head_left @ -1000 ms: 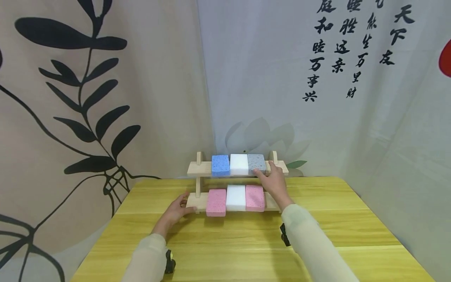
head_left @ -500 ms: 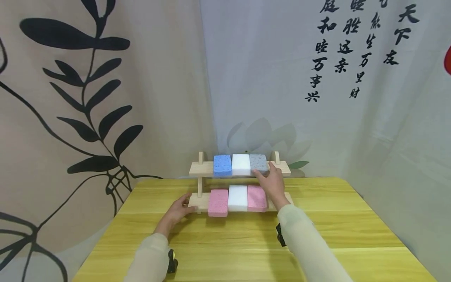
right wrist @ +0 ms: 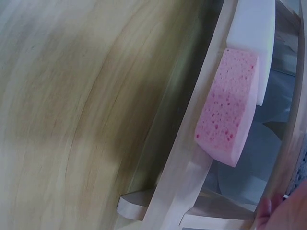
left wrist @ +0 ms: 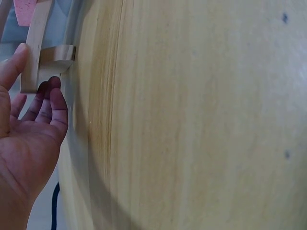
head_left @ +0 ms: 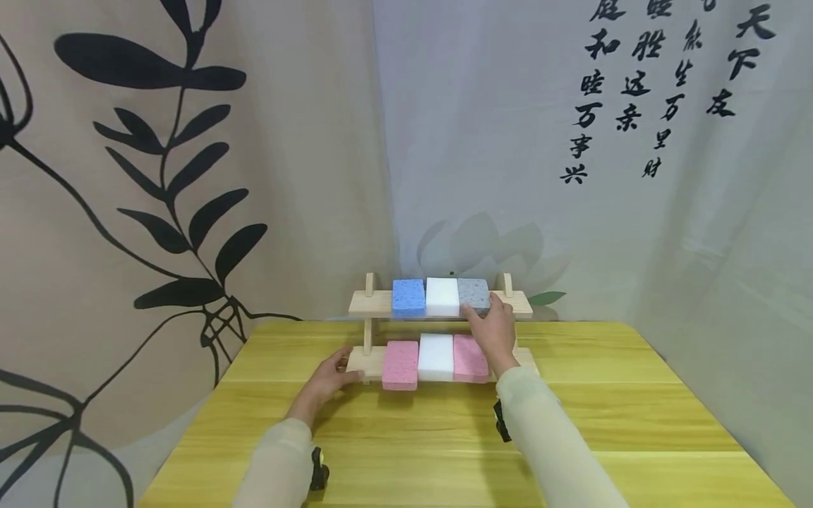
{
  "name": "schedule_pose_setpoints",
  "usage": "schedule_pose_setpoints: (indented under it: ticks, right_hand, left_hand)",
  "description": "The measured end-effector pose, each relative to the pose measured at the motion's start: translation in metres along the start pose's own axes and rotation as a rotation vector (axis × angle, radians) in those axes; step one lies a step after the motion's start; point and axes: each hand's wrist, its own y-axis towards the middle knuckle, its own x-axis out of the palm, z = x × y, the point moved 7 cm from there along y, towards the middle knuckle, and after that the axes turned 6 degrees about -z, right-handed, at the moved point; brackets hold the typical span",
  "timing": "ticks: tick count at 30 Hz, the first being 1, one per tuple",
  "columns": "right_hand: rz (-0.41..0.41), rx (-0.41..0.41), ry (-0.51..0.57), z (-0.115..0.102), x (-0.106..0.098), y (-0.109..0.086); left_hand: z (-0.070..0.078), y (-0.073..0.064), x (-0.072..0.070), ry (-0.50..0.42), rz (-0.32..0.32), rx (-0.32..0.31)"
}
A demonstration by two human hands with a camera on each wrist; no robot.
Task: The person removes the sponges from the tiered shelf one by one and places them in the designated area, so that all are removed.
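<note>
A two-tier wooden shelf rack (head_left: 368, 303) stands at the back of the table. Its left end, at the lower tier, is gripped by my left hand (head_left: 327, 381). In the left wrist view that hand's thumb (left wrist: 18, 60) presses the board while the other fingers curl beside it. On the upper tier my right hand (head_left: 494, 331) pinches the grey sponge (head_left: 473, 293), thumb at its front and a finger at its right side. A white sponge (head_left: 442, 296) and a blue sponge (head_left: 408, 296) sit to its left. The right wrist view shows only part of the right hand (right wrist: 288, 211).
On the lower tier a pink sponge (head_left: 400, 365), a white sponge (head_left: 436, 358) and another pink sponge (head_left: 471, 358) stand side by side. The left pink one juts out past the front edge. Behind the wooden table (head_left: 419, 437) hangs a printed curtain (head_left: 470, 127).
The whole scene has shifted slightly right in the head view. Both hands keep their places on the rack and the grey sponge, and the sponges keep their order.
</note>
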Motion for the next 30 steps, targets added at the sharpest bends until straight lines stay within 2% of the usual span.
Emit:
schedule_pose_setpoints:
  ticks: [15,22,30]
  right_hand:
    - [0.057,0.024,0.004,0.002,-0.002,0.002]
    - [0.062,0.031,-0.036,0.005,0.000,0.003]
    - [0.091,0.017,-0.025,0.006,-0.009,0.004]
  left_hand:
    - [-0.001,0.002,0.000,-0.050,0.003,0.010]
    - [-0.001,0.001,0.002,-0.031,-0.005,0.011]
    - [0.002,-0.001,0.000,-0.013,-0.015,0.010]
